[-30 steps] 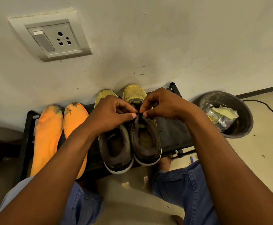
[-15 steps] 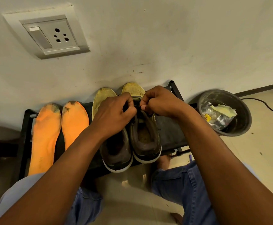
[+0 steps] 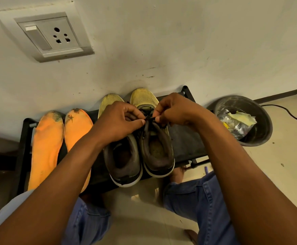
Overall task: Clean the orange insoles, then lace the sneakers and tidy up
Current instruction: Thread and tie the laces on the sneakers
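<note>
On the rack: two sneakers sat side by side on a low black rack [image 3: 184,137] against the wall, toes to the wall, heels toward the person.
Left hand [image 3: 116,123]: fingers curled, thumb and forefinger pinching the dark lace [image 3: 148,119] over the right sneaker [image 3: 154,138].
Right hand [image 3: 175,110]: likewise curled, pinching the same lace from the other side — fingertips of both hands nearly met over the tongue.
Left sneaker [image 3: 122,156]: touching its mate; the lacing was hidden under the left hand, so its state could not be told.
Insoles [image 3: 46,145]: both orange ones lay flat on the rack, left of the sneakers, just beside each other; dark smudges showed at the toe ends.
Bin [image 3: 260,128]: dark round tub on the floor to the right, holding wrappers and a scrap of yellowish paper.
Progress: judged mid-task — lacing or tying of the right sneaker under way. Insoles were out of the sneakers, and toe stains suggested the cleaning was partial at best.
Left to do: probably finish the knot, check the other sneaker, refit the insoles, tidy up.
</note>
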